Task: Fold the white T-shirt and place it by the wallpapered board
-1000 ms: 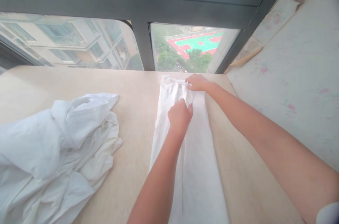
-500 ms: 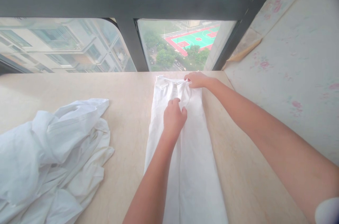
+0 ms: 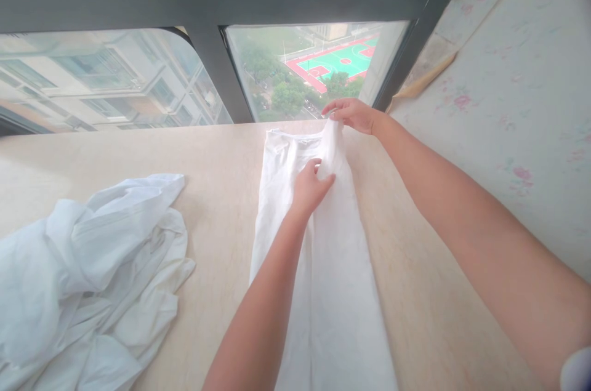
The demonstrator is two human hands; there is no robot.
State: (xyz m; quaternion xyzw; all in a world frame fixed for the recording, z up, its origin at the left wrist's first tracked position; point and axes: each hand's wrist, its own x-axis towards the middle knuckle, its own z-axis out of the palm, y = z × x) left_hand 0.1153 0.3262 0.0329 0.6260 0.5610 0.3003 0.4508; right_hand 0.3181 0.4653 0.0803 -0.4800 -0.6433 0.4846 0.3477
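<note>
A long white garment (image 3: 339,243) lies folded in a narrow strip down the middle of the wooden surface; its exact kind is not clear. Its far end is near the window. My right hand (image 3: 351,115) pinches the garment's far right corner and holds it raised off the surface. My left hand (image 3: 311,186) is over the upper middle of the garment, thumb and fingers apart. Whether its fingertips press on the cloth I cannot tell.
A crumpled heap of white cloth (image 3: 106,274) lies on the left of the wooden surface (image 3: 221,194). A dark-framed window (image 3: 235,77) stands along the far edge. On the right is a wall with peeling floral wallpaper (image 3: 517,108).
My right hand has risen, lifting the garment's far right corner with it. My left hand has shifted slightly right and away from me, its fingers spreading. The view has tilted a little.
</note>
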